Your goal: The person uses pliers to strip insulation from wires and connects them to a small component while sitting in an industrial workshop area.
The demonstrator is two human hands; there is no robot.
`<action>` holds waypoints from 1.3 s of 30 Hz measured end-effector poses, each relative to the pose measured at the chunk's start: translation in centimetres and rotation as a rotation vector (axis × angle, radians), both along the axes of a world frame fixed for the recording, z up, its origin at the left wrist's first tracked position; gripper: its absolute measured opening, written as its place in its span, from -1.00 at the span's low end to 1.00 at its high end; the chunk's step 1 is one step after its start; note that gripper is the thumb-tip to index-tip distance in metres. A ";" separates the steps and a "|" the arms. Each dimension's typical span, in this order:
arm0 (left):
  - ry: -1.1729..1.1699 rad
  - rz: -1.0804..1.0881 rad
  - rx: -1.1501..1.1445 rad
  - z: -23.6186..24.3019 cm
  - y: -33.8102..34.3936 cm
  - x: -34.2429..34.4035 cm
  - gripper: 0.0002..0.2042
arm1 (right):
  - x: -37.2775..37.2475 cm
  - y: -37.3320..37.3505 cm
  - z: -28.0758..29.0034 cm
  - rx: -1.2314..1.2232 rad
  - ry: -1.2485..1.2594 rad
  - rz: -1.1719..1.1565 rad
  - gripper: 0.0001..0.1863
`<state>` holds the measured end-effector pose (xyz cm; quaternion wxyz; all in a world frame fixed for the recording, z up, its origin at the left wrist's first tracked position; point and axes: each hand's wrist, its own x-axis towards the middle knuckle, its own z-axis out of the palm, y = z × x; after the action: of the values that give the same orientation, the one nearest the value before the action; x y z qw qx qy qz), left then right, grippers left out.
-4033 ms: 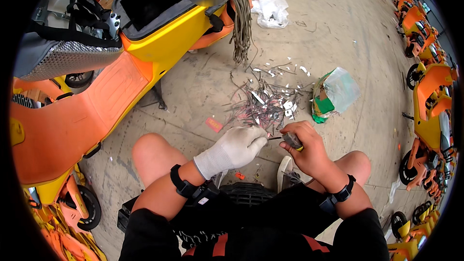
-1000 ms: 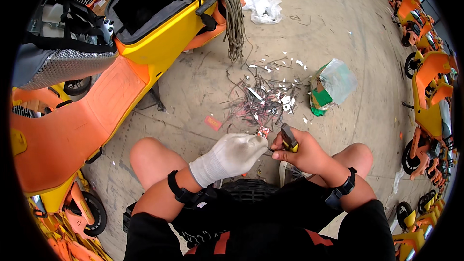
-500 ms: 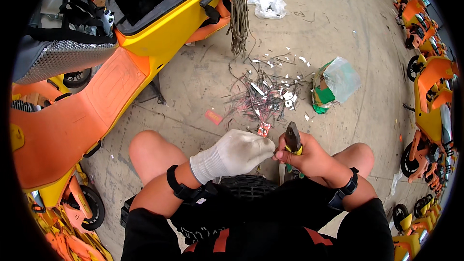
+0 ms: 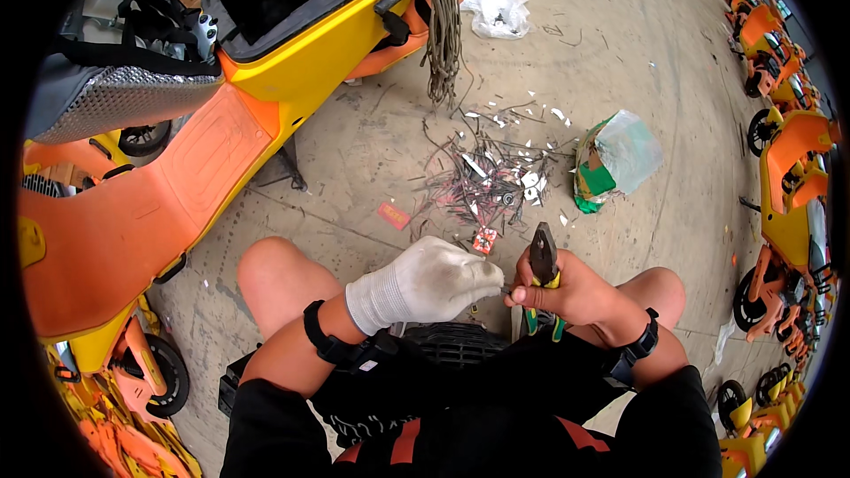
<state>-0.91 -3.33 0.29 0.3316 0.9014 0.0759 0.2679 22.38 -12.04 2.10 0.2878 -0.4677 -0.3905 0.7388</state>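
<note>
Concrete floor (image 4: 341,155), right hand (image 4: 574,290) gripping pliers (image 4: 544,253), left hand (image 4: 432,278) pinching strand (image 4: 506,289)

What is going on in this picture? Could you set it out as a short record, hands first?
Left hand: white-gloved, fingertips close to the right hand; any small piece there is hard to make out
Right hand: bare, holding pliers, their dark head pointing away from the person
Floor ahead: a pile of scraps, with a green-and-clear bag to its right
Left side: orange-and-yellow vehicle
</note>
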 end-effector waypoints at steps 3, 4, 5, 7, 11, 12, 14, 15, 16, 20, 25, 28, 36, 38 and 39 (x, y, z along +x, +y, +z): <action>0.035 -0.010 0.024 0.1 0.1 -0.3 -0.89 | 0.0 0.0 0.3 -0.032 0.020 -0.010 -0.79; 0.060 -0.009 0.035 0.2 0.2 -0.4 -0.89 | 0.2 -0.1 -0.1 -0.026 0.018 -0.010 -0.78; 0.085 -0.007 0.046 0.3 0.3 -0.6 -0.89 | 0.3 -0.1 -0.4 -0.019 0.015 -0.010 -0.77; 0.154 -0.016 0.039 0.4 0.5 -1.0 -0.88 | 0.6 -0.2 -0.9 -0.004 0.042 0.003 -0.77; 0.198 0.005 0.073 0.9 1.1 -2.0 -0.86 | 1.3 -0.1 -0.9 0.046 0.010 0.042 -0.77; 0.203 0.074 0.152 0.8 1.5 -2.6 -0.85 | 1.7 -0.1 -0.8 0.051 -0.013 0.045 -0.77; 0.218 0.217 0.311 0.1 2.6 -4.7 -0.85 | 2.5 -0.1 -1.0 0.059 -0.052 0.058 -0.78; 0.241 0.352 0.134 0.8 3.5 -5.5 -0.84 | 3.3 -0.2 -1.0 0.056 -0.074 0.025 -0.78; 0.267 0.486 -0.043 2.2 4.6 -6.4 -0.83 | 3.9 -0.3 -1.1 0.055 -0.092 -0.006 -0.78; 0.290 0.709 -0.261 2.2 4.8 -6.0 -0.78 | 4.2 0.0 -1.9 0.061 -0.214 -0.144 -0.75; 0.353 0.704 -0.515 1.9 4.4 -3.9 -0.74 | 3.0 1.0 -2.0 0.097 -0.308 -0.313 -0.74; 0.328 0.675 -0.515 1.5 4.3 -2.8 -0.72 | 2.7 2.0 -2.0 0.168 -0.388 -0.384 -0.75; 0.324 0.625 -0.471 1.1 3.9 -1.6 -0.70 | 3.3 3.6 -1.6 0.023 0.057 -0.580 -0.84; 0.367 0.640 -0.564 1.7 3.6 -1.4 -0.71 | 3.8 3.6 -1.9 -0.042 0.118 -0.586 -0.89; 0.371 0.635 -0.565 1.7 3.6 -1.4 -0.71 | 3.9 3.7 -2.2 -0.065 0.151 -0.598 -0.90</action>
<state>-2.33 0.25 1.98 0.4464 0.7406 0.4763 0.1592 26.24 -8.37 -0.06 0.5055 -0.5145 -0.1891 0.6663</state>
